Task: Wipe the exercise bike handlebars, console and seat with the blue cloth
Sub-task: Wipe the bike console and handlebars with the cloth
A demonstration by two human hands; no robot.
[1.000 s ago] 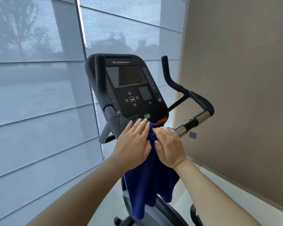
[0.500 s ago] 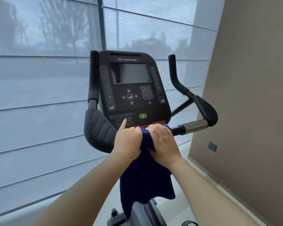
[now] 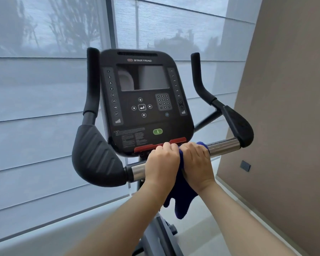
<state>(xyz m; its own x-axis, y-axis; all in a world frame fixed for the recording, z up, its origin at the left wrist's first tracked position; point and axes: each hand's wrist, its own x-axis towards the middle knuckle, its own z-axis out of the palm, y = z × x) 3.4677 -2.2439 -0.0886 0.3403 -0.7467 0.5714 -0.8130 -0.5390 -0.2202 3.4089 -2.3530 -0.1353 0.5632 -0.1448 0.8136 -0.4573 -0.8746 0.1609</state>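
Blue cloth (image 3: 181, 189) gripped on the handlebar (image 3: 223, 145), just below the console (image 3: 146, 100).

The cloth is clasped against the chrome bar by the left hand (image 3: 162, 164) and right hand (image 3: 197, 163), fingers curled closed; its tail hangs beneath.

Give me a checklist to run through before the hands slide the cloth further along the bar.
1. Blue cloth wrapped on the chrome bar: ok.
2. Left hand gripping the bar: ok.
3. Right hand clamped on the cloth: ok.
4. Bar free of obstacles toward the right pad: ok.
5. Console wiped: cannot tell.
6. Seat condition: cannot tell, out of view.
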